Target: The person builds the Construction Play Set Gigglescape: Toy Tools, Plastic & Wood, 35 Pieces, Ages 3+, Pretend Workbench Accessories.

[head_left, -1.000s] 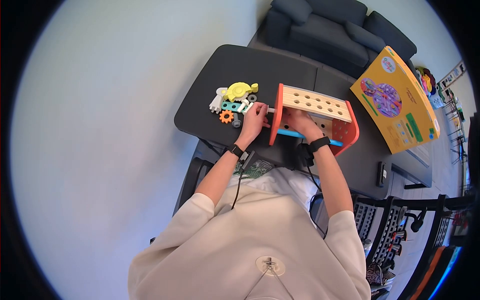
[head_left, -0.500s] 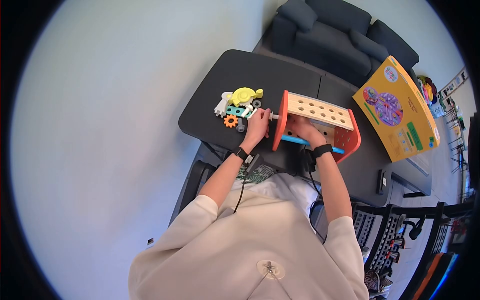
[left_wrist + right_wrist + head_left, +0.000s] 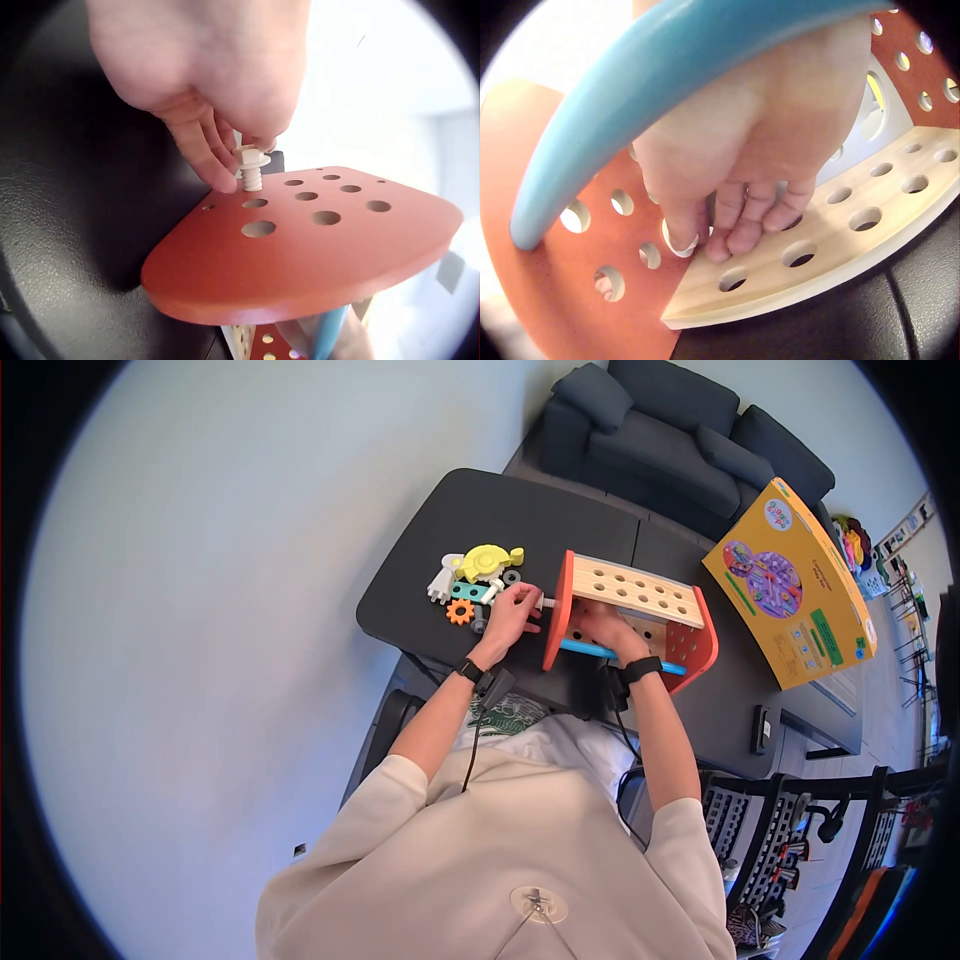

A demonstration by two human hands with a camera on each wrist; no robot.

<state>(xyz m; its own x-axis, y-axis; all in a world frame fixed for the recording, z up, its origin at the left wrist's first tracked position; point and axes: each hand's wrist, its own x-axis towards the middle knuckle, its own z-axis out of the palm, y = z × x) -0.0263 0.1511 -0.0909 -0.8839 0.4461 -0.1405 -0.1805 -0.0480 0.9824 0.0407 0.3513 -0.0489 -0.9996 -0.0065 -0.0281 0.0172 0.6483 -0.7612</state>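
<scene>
A white screw (image 3: 548,603) (image 3: 252,174) stands in a hole of the box's red side panel (image 3: 562,610) (image 3: 337,240), part of its thread showing. My left hand (image 3: 511,618) (image 3: 202,60) pinches the screw's head at the outer side, with another finger extended beside the thread. Inside the box, my right hand (image 3: 612,630) (image 3: 757,120) reaches behind the blue bar (image 3: 588,649) (image 3: 630,90). Its fingers bend down to the wooden board (image 3: 799,253) and the panel's inner face; whether they hold anything is hidden.
Left of the box lie a yellow part (image 3: 485,563), an orange gear (image 3: 460,612), a teal strip (image 3: 467,591) and a grey part (image 3: 442,580). A yellow carton (image 3: 790,585) stands right, and a black device (image 3: 762,730) lies near the table's right edge.
The left hand's fingers have shifted around the screw and look more spread than half a second ago. The right hand remains inside the box. The head view has tilted slightly.
</scene>
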